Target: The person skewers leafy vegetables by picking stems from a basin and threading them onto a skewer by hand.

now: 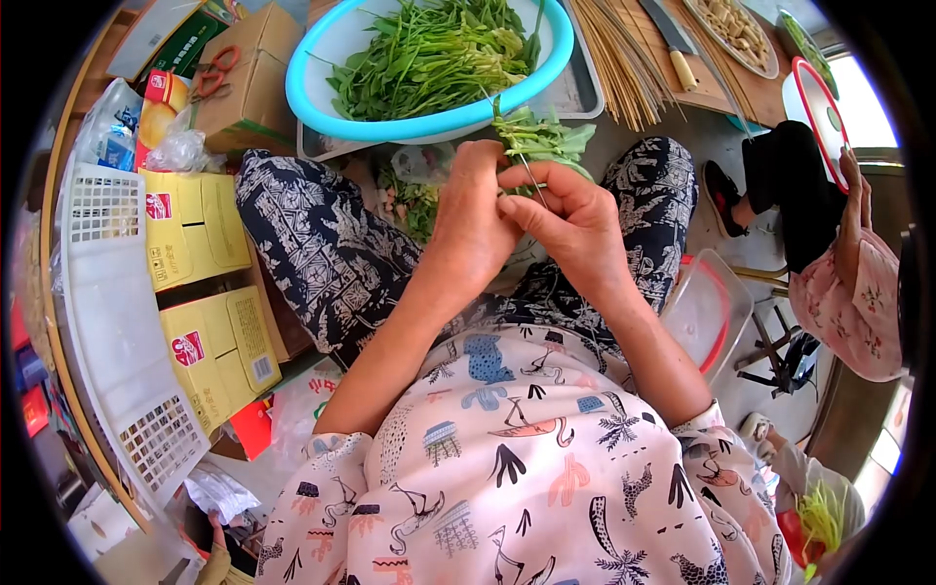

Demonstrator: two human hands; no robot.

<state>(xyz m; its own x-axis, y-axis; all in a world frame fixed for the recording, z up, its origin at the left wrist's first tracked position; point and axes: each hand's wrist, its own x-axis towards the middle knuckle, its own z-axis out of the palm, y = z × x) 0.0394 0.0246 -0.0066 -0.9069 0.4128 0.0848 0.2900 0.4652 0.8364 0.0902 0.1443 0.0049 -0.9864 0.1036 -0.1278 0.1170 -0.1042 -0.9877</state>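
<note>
While the two bare hands meet above the patterned trousers [317, 244], the right hand [570, 210] has thumb and forefinger pinched at a thin stick [529, 172]. The left hand [478, 214] is curled just beside it, its fingertips hidden, so I cannot tell what it grips. A leafy sprig [551, 141] sits at the far side of the hands, near the rim of a blue-edged basin [304, 90]. More greens [429, 63] fill that basin. Farther right, a bundle of sticks [614, 63] lies on the wooden surface [717, 91], with a knife [673, 44] just beside it. Red-handled scissors [216, 73] rest on a cardboard box [263, 68] at far left.
</note>
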